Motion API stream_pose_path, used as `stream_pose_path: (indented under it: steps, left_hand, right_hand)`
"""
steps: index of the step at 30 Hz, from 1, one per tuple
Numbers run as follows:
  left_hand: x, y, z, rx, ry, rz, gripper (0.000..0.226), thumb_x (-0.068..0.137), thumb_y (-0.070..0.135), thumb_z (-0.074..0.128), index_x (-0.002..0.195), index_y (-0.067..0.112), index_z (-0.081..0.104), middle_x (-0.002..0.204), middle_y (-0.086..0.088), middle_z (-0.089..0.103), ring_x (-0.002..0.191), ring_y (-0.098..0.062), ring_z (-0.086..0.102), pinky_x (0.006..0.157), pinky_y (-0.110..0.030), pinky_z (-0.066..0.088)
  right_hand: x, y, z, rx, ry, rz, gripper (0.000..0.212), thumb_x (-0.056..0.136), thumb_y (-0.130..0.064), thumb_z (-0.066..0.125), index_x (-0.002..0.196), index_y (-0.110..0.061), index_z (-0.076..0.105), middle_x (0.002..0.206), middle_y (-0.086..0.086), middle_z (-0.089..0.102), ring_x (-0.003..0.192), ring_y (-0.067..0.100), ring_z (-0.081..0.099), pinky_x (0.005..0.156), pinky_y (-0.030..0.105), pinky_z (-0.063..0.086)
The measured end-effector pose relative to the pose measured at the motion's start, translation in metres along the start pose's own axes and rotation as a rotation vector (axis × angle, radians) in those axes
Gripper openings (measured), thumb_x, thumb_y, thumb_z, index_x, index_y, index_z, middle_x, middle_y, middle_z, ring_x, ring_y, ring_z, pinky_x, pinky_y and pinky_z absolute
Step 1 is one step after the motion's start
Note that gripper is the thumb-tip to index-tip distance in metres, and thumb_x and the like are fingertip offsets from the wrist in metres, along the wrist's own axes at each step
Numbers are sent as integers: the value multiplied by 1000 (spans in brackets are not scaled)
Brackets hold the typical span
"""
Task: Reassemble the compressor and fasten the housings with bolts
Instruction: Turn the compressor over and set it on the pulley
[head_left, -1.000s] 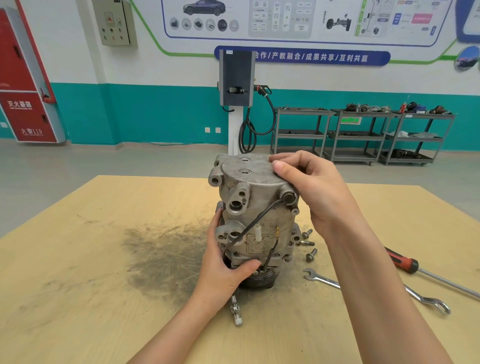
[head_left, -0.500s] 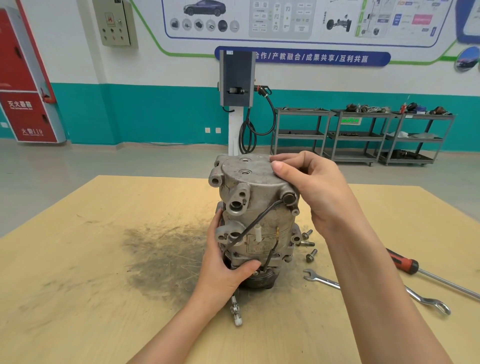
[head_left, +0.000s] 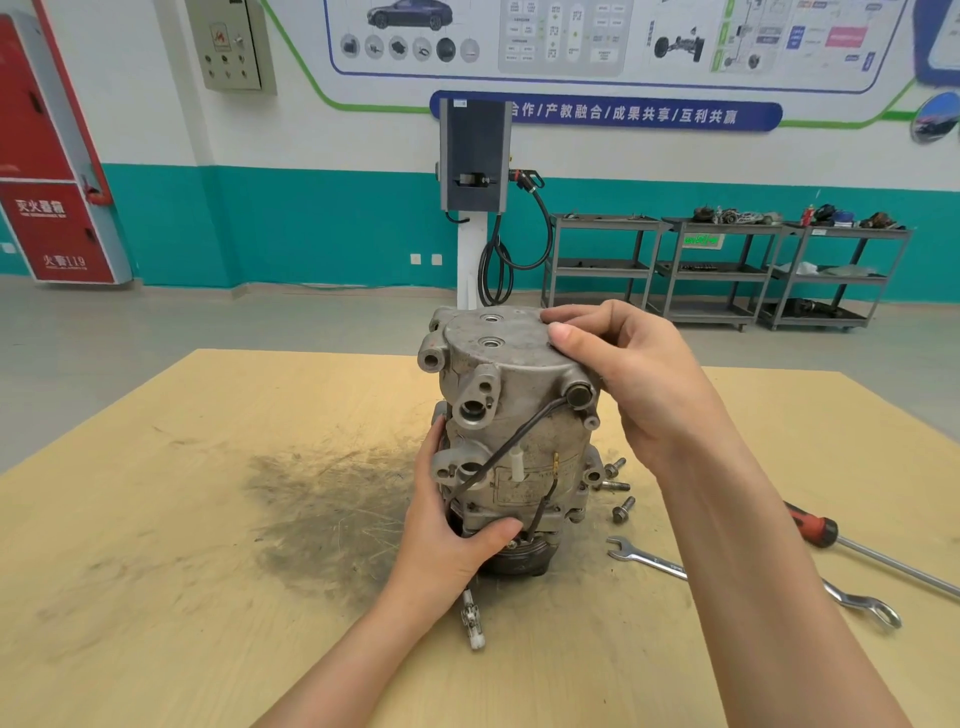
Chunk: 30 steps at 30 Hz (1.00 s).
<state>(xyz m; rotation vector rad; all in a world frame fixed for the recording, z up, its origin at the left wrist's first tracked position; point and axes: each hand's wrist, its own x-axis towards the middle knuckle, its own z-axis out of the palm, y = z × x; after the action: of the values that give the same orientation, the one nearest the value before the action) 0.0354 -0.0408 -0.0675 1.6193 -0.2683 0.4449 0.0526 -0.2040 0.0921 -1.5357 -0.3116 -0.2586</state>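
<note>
1. While standing on end near the middle of the wooden table (head_left: 156, 519), the compressor (head_left: 514, 426) is keeping its long axis vertical, its flat end cap facing upward and its dark pulley end resting on the tabletop.
2. The left hand (head_left: 447, 540) is gripping the lower housing, fingers curled round its left side and thumb lying across the front.
3. The right hand (head_left: 639, 379) is grasping the upper housing's rim, fingers bent over the cap.
4. Three loose bolts (head_left: 621, 491) are lying just right of the base.
5. Farther right, a combination wrench (head_left: 654, 564) and a red-handled screwdriver (head_left: 815, 530) are lying flat.
</note>
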Motion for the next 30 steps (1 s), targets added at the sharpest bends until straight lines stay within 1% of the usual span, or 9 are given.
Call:
stream_pose_path:
  steps: [2, 4, 6, 11, 16, 21, 24, 27, 30]
  left_hand:
    - [0, -1, 0, -3, -1, -2, 111, 59, 52, 82, 149, 24, 25, 137, 12, 52, 121, 10, 50, 91, -3, 39]
    - [0, -1, -1, -4, -3, -9, 115, 57, 56, 83, 150, 20, 25, 136, 11, 52, 120, 11, 51, 90, -2, 40]
    - [0, -2, -1, -3, -4, -17, 118, 56, 56, 83, 150, 16, 25, 136, 11, 53, 119, 12, 51, 90, -2, 40]
    - [0, -3, 0, 0, 4, -31, 114, 57, 51, 81, 150, 16, 26, 133, 15, 54, 118, 12, 52, 89, -2, 40]
    - [0, -2, -1, 7, 0, -30, 113, 58, 52, 81, 150, 17, 25, 136, 12, 53, 120, 10, 51, 91, -3, 39]
    - [0, -1, 0, 15, 0, -19, 113, 58, 50, 80, 150, 12, 26, 134, 15, 52, 119, 14, 50, 91, -1, 38]
    - [0, -2, 0, 14, 9, -19, 113, 57, 49, 80, 151, 18, 25, 135, 14, 51, 119, 13, 50, 91, -1, 38]
    - [0, -4, 0, 20, 9, -18, 111, 57, 50, 80, 150, 21, 27, 135, 16, 52, 122, 7, 51, 90, -1, 38]
    - [1, -3, 0, 19, 4, -10, 113, 57, 51, 81, 150, 17, 26, 137, 12, 53, 121, 10, 50, 91, -2, 38]
  right_hand:
    - [0, 0, -1, -4, -1, 1, 12, 84, -11, 72, 76, -12, 63, 105, -1, 72, 93, 8, 68, 73, 18, 52]
    - [-1, -1, -5, -5, -66, 18, 4, 88, -17, 68, 88, -13, 68, 106, -1, 72, 91, 5, 66, 70, 14, 49]
    - [-2, -1, -8, -11, -127, 31, 13, 94, -17, 61, 99, -16, 73, 106, -1, 72, 87, 1, 64, 66, 10, 46]
    - [0, -1, -5, -20, -98, 22, 17, 93, -8, 60, 84, -14, 73, 113, -2, 70, 103, 9, 64, 72, 14, 47]
    - [0, 0, -1, -8, -8, -8, 14, 84, -9, 72, 74, -12, 62, 103, -2, 73, 86, 4, 68, 66, 14, 51]
    - [-1, 1, -2, -4, -41, 12, 5, 88, -20, 69, 88, -15, 68, 103, 4, 72, 81, 5, 65, 67, 16, 50]
    - [-2, -1, -6, 15, -58, 47, 16, 93, -27, 62, 98, -16, 72, 105, 2, 72, 88, 7, 62, 77, 23, 44]
    - [-3, -3, -9, 29, -91, 42, 18, 95, -23, 59, 103, -17, 73, 106, -2, 74, 95, 8, 63, 80, 21, 45]
    - [-3, -2, -8, -40, -123, -1, 19, 95, -11, 57, 96, -18, 76, 111, -4, 72, 103, 3, 64, 81, 16, 47]
